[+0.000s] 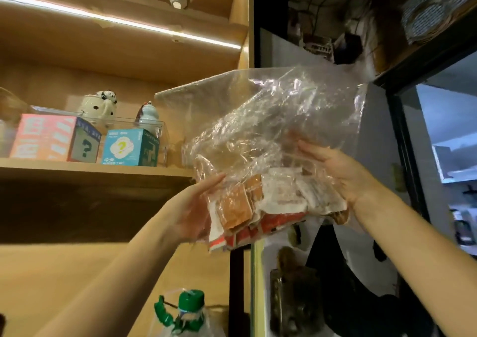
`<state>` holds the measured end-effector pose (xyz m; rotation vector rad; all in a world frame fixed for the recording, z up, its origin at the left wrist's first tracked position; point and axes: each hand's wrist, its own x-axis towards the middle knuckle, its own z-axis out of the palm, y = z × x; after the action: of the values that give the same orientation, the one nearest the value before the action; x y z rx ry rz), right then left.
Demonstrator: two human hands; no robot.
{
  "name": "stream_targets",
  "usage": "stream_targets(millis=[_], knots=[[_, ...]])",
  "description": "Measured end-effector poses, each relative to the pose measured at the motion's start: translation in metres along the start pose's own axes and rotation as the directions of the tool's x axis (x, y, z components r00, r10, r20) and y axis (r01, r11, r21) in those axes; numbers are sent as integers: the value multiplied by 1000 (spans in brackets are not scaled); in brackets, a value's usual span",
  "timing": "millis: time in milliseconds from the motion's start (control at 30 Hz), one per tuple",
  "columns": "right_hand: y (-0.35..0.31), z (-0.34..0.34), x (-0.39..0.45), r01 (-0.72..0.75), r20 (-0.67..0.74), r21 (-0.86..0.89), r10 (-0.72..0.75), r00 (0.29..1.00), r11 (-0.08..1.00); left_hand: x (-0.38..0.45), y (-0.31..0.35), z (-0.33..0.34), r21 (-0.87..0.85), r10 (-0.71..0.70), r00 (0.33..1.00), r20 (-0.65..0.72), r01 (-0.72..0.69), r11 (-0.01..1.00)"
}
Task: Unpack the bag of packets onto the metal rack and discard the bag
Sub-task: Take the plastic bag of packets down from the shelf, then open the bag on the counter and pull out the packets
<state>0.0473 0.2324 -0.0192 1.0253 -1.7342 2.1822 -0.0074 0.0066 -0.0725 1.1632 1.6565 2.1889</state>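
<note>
Clear plastic bag [260, 130] is held up in the air at frame centre, in front of the edge of a wooden shelving unit [77, 167] and a dark gap to its right. The upper part of the bag is crumpled and stands slack toward 12 o'clock. The packets [263, 205] lie bunched in its lower part, toward 6 o'clock of the bag: orange-brown sachets on the left, white ones in the middle and right, red-and-white ones along the bottom edge.

Left hand [196, 207] is at 8 o'clock of the bag, palm turned toward it, fingers extended and lying against the side of the packet mass; no curl round the plastic can be seen. Right hand [335, 171] is at 3 o'clock of the bag, its back to the camera, fingers reaching along the bag's far side. The fingertips are hidden behind the film, so it cannot be told whether they pinch it or only press. The bag is carried between the two hands.

On the shelf at 9 o'clock stand a pink box [51, 138] and a teal box [130, 147], each printed with a question mark, with two ceramic figurines [100, 103] behind them. A green-capped bottle [189, 308] shows at 6 o'clock.
</note>
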Motion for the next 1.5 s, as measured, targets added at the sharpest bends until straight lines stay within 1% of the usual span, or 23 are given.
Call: stream_targets(millis=[67,167,267,400,500,600,700,800,933,1100,1133,1233,1333,1433,1500], knots=[[16,-4,-14,14,-23,7,-14,1000,1000,-11,-11,-11,78,17,998,-55,-13,997],[44,-10,-34,18,-125,-6,-18,992,1000,-37,-27,-19,175,43,991,-130,-20,984],[74,-12,-53,-65,-87,-3,64,994,998,-67,-41,-22,173,33,985,-168,-3,985],[115,-8,-84,-164,-57,108,171,984,980,-110,-61,-26,227,6,979,-206,42,973],[145,3,-112,-249,-36,172,259,965,953,-146,-83,-25,186,-58,964,-259,109,977],[174,14,-144,-309,-54,219,327,943,926,-183,-103,-21,171,-100,927,-361,172,970],[206,20,-176,-397,-78,224,422,903,890,-220,-125,-10,101,-169,883,-438,235,967],[238,23,-211,-500,-62,265,532,845,825,-259,-158,1,-9,-272,829,-489,307,952],[279,28,-263,-638,-90,234,670,737,733,-311,-206,4,-112,-407,744,-529,414,903],[331,40,-324,-789,-108,235,822,560,568,-369,-258,6,-274,-577,607,-547,521,808],[343,42,-337,-808,-95,254,845,527,532,-380,-267,6,-295,-600,578,-552,538,790],[378,52,-372,-865,-132,273,907,399,420,-416,-294,6,-352,-670,494,-554,591,726],[412,64,-399,-903,-88,283,946,311,323,-446,-316,4,-411,-746,391,-539,651,638],[435,70,-414,-904,-67,347,968,241,249,-463,-332,-2,-446,-793,315,-520,692,568],[441,74,-418,-902,-63,367,973,221,229,-468,-341,-5,-438,-788,296,-540,701,563]])
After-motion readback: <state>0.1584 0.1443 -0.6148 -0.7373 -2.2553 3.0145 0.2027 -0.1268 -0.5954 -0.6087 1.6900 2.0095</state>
